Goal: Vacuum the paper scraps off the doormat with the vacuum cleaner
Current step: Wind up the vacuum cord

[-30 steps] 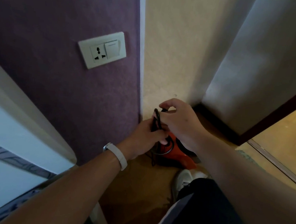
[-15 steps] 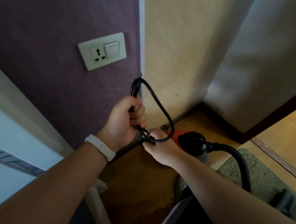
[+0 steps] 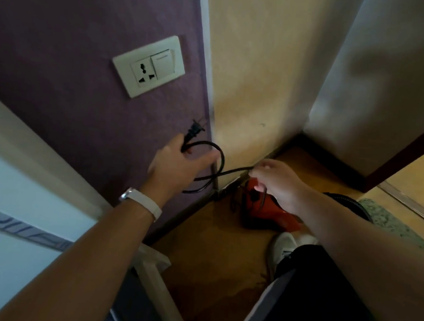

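Purple wall (image 3: 64,37) on the left, meeting a cream wall (image 3: 258,63) at a white corner strip. Wooden floor (image 3: 212,248) below.

Doormat (image 3: 387,222): speckled green, only a strip of it in view at the right edge, lying on the floor beyond the right forearm.

Vacuum cleaner (image 3: 272,214): red body, sitting on the floor in the corner at the foot of the cream wall, partly hidden by the right hand. Black hose (image 3: 346,202) arches away from it toward the doormat. A white shoe (image 3: 282,248) stands just beside the red body.

Left hand (image 3: 177,168): raised against the purple wall, fingers curled round the black cord (image 3: 222,158) just behind the plug. White wristband (image 3: 145,203) on that wrist.

Right hand (image 3: 279,182): above the vacuum body, fingers bent, pinching the same cord further along. Between the two hands the cord makes one loose loop and crosses over itself.

Socket plate (image 3: 148,67): cream, on the purple wall, one outlet with a rocker switch beside it, above the left hand and well apart from it.

Plug (image 3: 194,131): black, sticking up out of the left fist, prongs pointing up and right, near the corner strip, not in the outlet.
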